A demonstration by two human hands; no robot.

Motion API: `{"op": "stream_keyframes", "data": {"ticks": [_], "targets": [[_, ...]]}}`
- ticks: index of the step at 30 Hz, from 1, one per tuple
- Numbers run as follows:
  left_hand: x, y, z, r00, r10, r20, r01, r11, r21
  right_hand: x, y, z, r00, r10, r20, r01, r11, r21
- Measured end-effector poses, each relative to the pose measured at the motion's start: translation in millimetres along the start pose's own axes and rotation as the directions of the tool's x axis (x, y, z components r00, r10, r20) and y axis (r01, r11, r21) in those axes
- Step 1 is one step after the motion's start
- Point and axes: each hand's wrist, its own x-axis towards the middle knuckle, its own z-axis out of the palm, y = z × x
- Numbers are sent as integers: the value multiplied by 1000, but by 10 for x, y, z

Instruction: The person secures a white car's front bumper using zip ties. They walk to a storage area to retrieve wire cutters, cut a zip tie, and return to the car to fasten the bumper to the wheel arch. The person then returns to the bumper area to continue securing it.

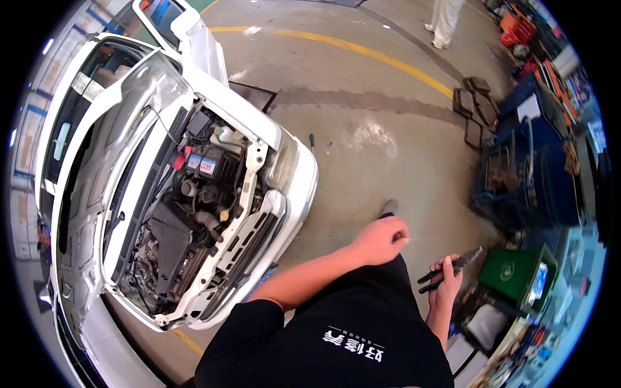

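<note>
My right hand (446,289) is wrapped round a pair of pliers (469,257) with dark handles. The jaws point up and away to the right, and the handle ends stick out on the left of the hand. My left hand (383,240) is raised in front of my body with its fingers curled closed. Whether anything small lies inside those fingers is hidden. To the left stands a white car (299,174) with its bonnet (123,129) raised; its engine bay (194,207) shows a battery (206,165) and a black engine cover (171,239). Neither hand touches the car.
A screwdriver (312,142) lies on the floor (362,174) beside the bumper. On the right are a blue cart (527,174), black frames (477,110), a green box (510,271) and a cluttered workbench (517,362). Another person (446,22) in pale trousers stands at the far right.
</note>
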Motion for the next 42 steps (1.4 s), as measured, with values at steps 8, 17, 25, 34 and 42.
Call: {"op": "stream_keyframes", "data": {"ticks": [8,17,25,34,42], "targets": [[1488,-574,-1055,830,-321,-457,413,903,116,2988,-503,1122,878,320,356,165,495,-853],[2293,-1245,-1839,346,-556,-756,440,808,-393,4934,-43,3310,583,629,514,551,158,-819],[3311,-1832,-3302,397,-505,-767,462,832,-308,5553,486,5403,392,709,586,751,121,-649],[3678,-2112,-4003,85,-592,-802,267,789,-554,6114,1702,6961,79,898,433,923,98,-373],[4005,-3280,-4085,-354,-659,-663,241,621,-746,6857,3806,7638,-70,976,205,998,70,4]]}}
